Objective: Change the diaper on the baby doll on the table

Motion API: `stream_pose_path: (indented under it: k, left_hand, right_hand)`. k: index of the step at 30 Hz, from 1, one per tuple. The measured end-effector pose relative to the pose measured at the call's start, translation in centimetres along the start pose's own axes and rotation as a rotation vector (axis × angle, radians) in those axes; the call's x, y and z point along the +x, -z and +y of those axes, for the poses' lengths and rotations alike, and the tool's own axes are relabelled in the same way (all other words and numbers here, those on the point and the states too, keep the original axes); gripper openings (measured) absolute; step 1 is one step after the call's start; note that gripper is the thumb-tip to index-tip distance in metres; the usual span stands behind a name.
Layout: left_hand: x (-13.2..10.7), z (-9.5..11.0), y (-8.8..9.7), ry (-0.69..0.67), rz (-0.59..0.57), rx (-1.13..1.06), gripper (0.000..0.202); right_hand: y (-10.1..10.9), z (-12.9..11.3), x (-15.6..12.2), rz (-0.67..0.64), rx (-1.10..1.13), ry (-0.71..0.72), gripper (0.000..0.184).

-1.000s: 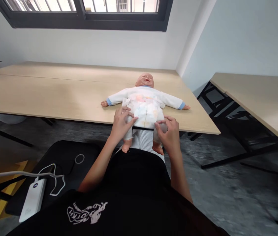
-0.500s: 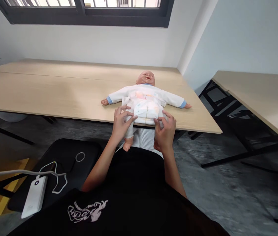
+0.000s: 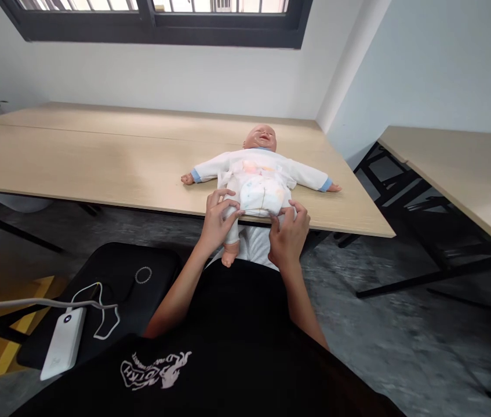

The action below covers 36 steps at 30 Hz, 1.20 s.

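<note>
A: What lies nearest?

B: The person's black shirt, then one bare foot of the doll, hanging past the near edge of the surface. I can't make out the other foot; the right hand seems to hide it.

A: And how are the hands set?

B: The left hand has thumb and forefinger brought together at a lower corner of the diaper, apparently pinching its edge. The right has its fingers bent over the opposite corner; whether they grip anything, I can't tell.

A: So the diaper sits between them?

B: Yes, across the doll's middle, just beside the surface's edge.

A: How would you work it well?

B: Fingertips only, with matched pull on both sides, so the centre line runs straight. A harder tug on one side could skew it. I'd feel along each leg opening for tucked-under folds.

A: Anything to mind farther up?

B: The sleeves lie spread, away from the hands, and the head rests beyond, face up. Strong pulling might drag the doll edgeward, so short, gentle tugs.
</note>
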<state>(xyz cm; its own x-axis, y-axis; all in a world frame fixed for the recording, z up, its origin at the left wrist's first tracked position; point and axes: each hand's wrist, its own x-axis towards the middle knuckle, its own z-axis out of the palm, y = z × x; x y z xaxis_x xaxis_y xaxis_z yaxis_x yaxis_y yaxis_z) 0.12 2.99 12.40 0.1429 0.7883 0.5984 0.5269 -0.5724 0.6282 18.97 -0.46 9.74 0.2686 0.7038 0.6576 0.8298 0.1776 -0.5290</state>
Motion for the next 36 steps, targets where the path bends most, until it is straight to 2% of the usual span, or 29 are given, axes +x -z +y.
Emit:
stream_pose_path:
  k: [3,7,9,13,19,23,30,36]
  left_hand:
    - [0.0,-0.2,0.2,0.024,-0.012,0.0,0.013]
    - [0.1,-0.3,0.5,0.019,-0.047,-0.021,0.014]
    - [0.5,-0.3,0.4,0.03,-0.015,-0.052,0.013]
    - [1.8,-0.1,-0.3,0.081,0.069,-0.125,0.011]
    - [2.6,0.3,-0.8,0.121,0.061,-0.123,0.015]
    - [2.4,0.2,-0.5,0.144,0.078,-0.161,0.015]
    - [1.3,0.7,0.5,0.125,-0.001,-0.07,0.012]
    - [1.1,0.5,0.3,0.131,-0.025,-0.073,0.012]
  right_hand:
    - [-0.5,0.1,-0.1,0.016,0.003,-0.039,0.03]
    - [0.7,1.1,0.5,-0.029,0.138,0.016,0.031]
    - [1.4,1.3,1.0,-0.032,0.239,0.011,0.035]
    - [1.6,0.7,1.9,0.018,0.344,-0.096,0.033]
    - [0.7,0.1,3.3,0.049,0.328,-0.095,0.027]
    - [1.2,0.5,3.7,0.042,0.328,-0.084,0.027]
    - [3.5,1.7,2.0,-0.08,0.312,-0.063,0.033]
    - [2.6,1.5,1.1,-0.071,0.278,-0.044,0.025]
